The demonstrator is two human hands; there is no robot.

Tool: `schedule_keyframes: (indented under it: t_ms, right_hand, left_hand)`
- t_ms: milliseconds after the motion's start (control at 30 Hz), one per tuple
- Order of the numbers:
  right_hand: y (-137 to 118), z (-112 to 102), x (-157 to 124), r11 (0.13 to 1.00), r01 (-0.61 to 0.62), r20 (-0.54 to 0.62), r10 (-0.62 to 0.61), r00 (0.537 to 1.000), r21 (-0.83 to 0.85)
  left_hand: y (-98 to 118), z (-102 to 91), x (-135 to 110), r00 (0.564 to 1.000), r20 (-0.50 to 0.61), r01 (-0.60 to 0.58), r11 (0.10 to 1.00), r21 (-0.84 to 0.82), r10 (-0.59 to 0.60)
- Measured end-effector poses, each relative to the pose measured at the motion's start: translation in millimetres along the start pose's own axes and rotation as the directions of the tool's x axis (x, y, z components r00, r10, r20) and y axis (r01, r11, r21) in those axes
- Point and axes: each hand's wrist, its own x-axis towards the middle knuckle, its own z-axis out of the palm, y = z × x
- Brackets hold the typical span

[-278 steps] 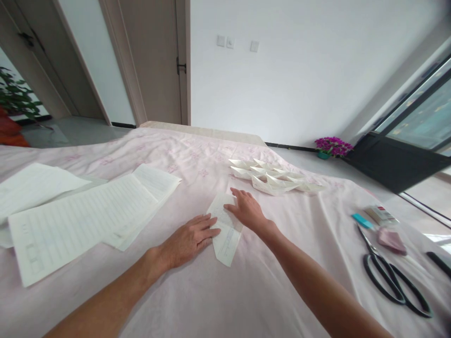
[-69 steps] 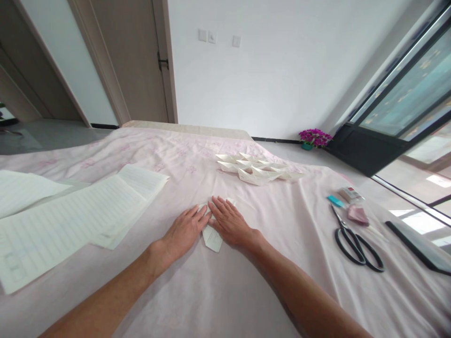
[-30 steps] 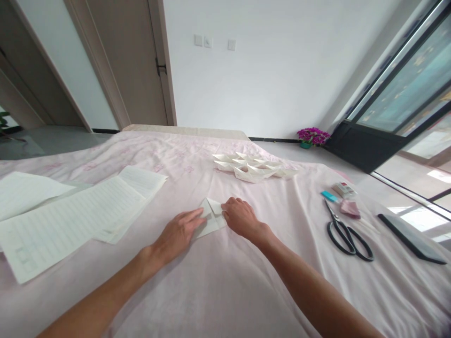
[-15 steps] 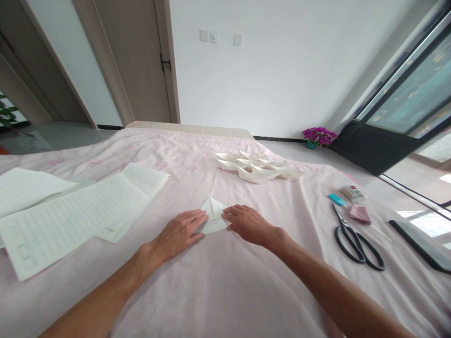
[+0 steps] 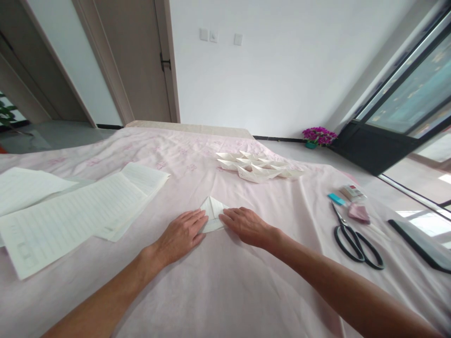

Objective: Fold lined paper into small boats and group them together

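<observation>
A small piece of folded white paper (image 5: pixel 212 217), pointed at the top with a crease down its middle, lies on the pink cloth in front of me. My left hand (image 5: pixel 186 228) rests on its left side, fingers stretched out flat and thumb apart near the lower edge. On the right side, my right hand (image 5: pixel 246 225) presses down with its fingers laid flat across the paper's edge. Both hands are open and hide the paper's side corners. Beyond them stands a cluster of several folded paper boats (image 5: pixel 259 171).
Lined paper sheets (image 5: pixel 81 206) overlap on the left. At right lie black-handled scissors (image 5: pixel 355 241), a blue eraser-like block (image 5: pixel 336 199), a small white box (image 5: pixel 352 192), a pink crumpled piece (image 5: pixel 359 212) and a dark-edged flat object (image 5: pixel 423 244). The pink cloth (image 5: pixel 218 291) has wrinkles.
My right hand has slid slightly left, its fingers covering more of the paper's right side. My left hand and the paper stay nearly where they were.
</observation>
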Motion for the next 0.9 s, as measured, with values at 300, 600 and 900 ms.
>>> schedule_keyframes:
  t_ms: [300,600,900]
  right_hand:
    - [-1,6,10,0.991,-0.091,0.001,0.092,0.996,-0.102]
    - [7,-3,17,0.965,-0.221,-0.025,0.227,0.974,0.143]
    - [27,3,24,0.869,-0.307,-0.008,0.336,0.942,0.388]
  left_hand:
    - [9,4.7,4,0.999,-0.019,0.046,0.997,0.055,-0.045]
    - [3,0.5,8,0.973,-0.088,0.202,0.972,-0.117,-0.213]
    - [-6,-1.8,7,0.889,-0.017,0.442,0.869,-0.224,-0.457]
